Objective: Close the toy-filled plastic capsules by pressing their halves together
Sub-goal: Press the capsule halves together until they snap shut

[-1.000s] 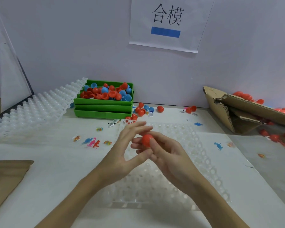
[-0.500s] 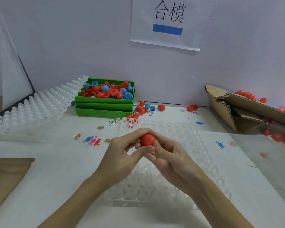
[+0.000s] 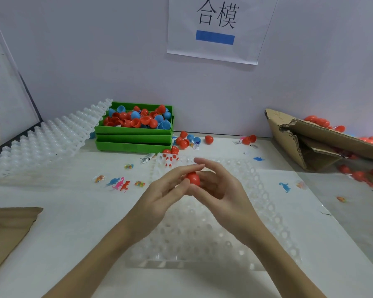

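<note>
A red capsule (image 3: pixel 193 179) sits between both hands, raised above the clear plastic tray (image 3: pixel 265 203) that lies on the white surface (image 3: pixel 63 222). The left hand (image 3: pixel 162 192) pinches the capsule from the left, its thumb and fingers curled in against the red shell. The right hand (image 3: pixel 219 188) cups it from the right and from behind, with fingers bent round the capsule and the index finger stretched out above it (the fingertip looks blurred). So each grip is closed on the same capsule; whether its 2 halves are fully seated cannot be told.

At the far end of the tray, a few red capsules (image 3: pixel 170 154) stand in its pockets. Behind them, a stack of green bins (image 3: pixel 134 139) sits against the wall, the top one heaped with red and blue capsule halves (image 3: pixel 138 120). More loose capsules (image 3: pixel 184 140) lie just right of the bins. A white moulded tray (image 3: pixel 41 145) leans tilted at the left, touching the bins' corner. Small toy dinosaurs (image 3: pixel 120 183) lie on the surface left of the hands, and a blue one (image 3: pixel 284 187) lies to the right. A torn cardboard box (image 3: pixel 299 143) rests at the right with red capsules round it. A paper sign (image 3: pixel 218 29) hangs on the wall.
</note>
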### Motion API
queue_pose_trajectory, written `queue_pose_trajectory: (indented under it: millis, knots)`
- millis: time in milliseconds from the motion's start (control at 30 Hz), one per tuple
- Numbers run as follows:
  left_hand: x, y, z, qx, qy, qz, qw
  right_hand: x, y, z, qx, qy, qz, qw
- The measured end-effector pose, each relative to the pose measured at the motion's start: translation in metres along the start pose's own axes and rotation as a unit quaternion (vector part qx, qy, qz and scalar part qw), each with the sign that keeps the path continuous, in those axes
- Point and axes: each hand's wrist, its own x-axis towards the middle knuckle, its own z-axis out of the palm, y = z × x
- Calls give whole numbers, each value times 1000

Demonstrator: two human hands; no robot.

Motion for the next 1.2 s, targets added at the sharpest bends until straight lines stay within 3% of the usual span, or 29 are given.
queue_pose_trajectory:
  millis: [100,333,500,700,1067,1200]
  knots:
    - [2,-1,3,14,57,-14,998,-1,7,1,-194,52,-81,976]
    - [4,-6,2,-68,103,-68,990,0,19,2,-339,86,-135,927]
    - [5,-7,1,-190,107,-98,971,-1,18,7,-370,107,-166,908]
    - [5,-10,0,-228,121,-124,958,-1,14,7,-407,88,-196,888]
    - [6,-12,8,-162,171,-77,969,2,15,2,-398,72,-207,891]
    - [6,-13,7,-78,164,-79,980,1,19,-1,-394,66,-166,902]
